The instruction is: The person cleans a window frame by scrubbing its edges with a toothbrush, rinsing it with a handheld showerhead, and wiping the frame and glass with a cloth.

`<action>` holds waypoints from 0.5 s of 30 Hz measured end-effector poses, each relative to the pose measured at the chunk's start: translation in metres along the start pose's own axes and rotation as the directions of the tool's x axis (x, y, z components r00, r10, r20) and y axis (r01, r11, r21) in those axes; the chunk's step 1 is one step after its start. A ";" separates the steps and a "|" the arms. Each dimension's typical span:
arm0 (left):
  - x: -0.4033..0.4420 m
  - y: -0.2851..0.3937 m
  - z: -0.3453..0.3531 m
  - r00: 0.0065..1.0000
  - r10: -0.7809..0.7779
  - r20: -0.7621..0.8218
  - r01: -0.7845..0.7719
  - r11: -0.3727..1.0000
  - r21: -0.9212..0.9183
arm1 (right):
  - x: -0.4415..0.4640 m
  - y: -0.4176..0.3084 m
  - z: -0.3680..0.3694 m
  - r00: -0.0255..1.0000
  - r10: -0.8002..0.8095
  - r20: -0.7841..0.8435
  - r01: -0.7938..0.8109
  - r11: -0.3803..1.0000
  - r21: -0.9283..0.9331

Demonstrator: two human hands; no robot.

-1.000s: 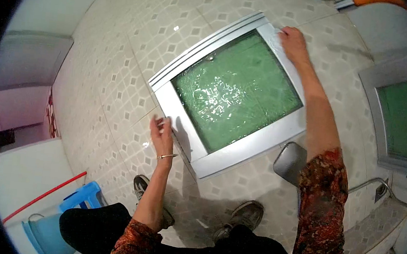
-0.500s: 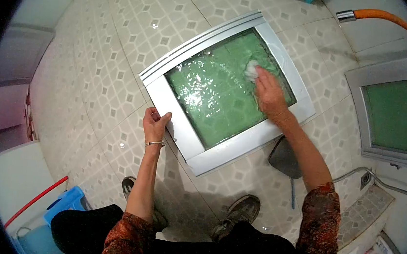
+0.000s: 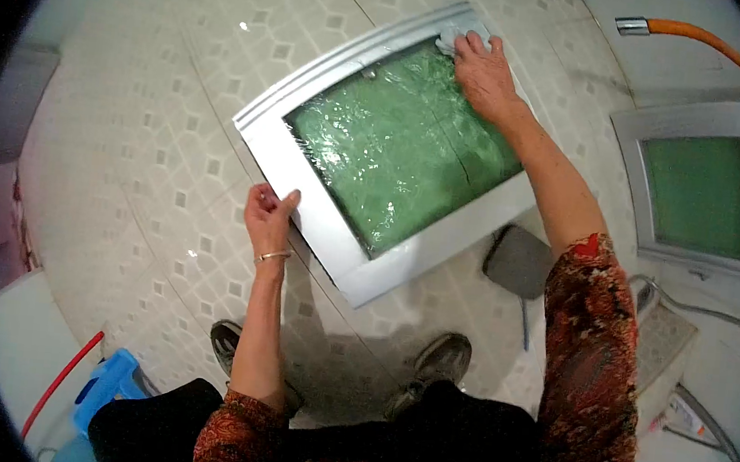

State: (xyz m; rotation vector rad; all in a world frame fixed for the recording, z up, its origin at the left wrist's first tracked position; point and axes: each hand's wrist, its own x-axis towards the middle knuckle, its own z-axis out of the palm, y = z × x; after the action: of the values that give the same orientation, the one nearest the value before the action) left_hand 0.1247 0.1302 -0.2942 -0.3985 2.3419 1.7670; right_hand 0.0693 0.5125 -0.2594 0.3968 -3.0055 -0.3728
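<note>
So, a white cloth [image 3: 450, 41] is bunched under the fingertips of the right hand [image 3: 484, 77], pressed at the 1 o'clock corner of the framed green panel [image 3: 400, 154]. From that grip, most of the panel is spread toward 7–8 o'clock, flat on the tiled floor [image 3: 211, 216]. Its long axis seems to be pointed 2-to-8, but it's nearly square, so can't be sure. The right hand is placed nearer the glass; the left hand [image 3: 269, 214] is parked at the frame's 8 o'clock edge, thumb alongside, and whether anything's gripped can't be told.
</note>
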 end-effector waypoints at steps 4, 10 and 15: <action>0.002 -0.006 0.002 0.999 0.026 -0.040 -0.029 0.996 -0.089 | -0.056 -0.010 -0.019 0.979 -0.048 0.198 0.057 0.998 -0.039; 0.002 -0.001 0.007 0.995 -0.088 -0.050 0.082 0.991 -0.109 | -0.126 -0.024 -0.030 0.948 0.051 0.315 -0.051 0.999 -0.010; -0.003 0.013 0.007 0.991 -0.117 -0.062 0.112 0.991 -0.068 | -0.148 -0.054 -0.014 0.900 0.400 0.174 -0.422 0.899 0.116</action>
State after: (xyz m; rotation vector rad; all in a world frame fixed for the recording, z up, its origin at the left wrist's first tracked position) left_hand 0.1231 0.1407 -0.2834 -0.5972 2.2599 1.8050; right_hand 0.2265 0.4981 -0.2677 -0.2775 -3.1530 -0.1401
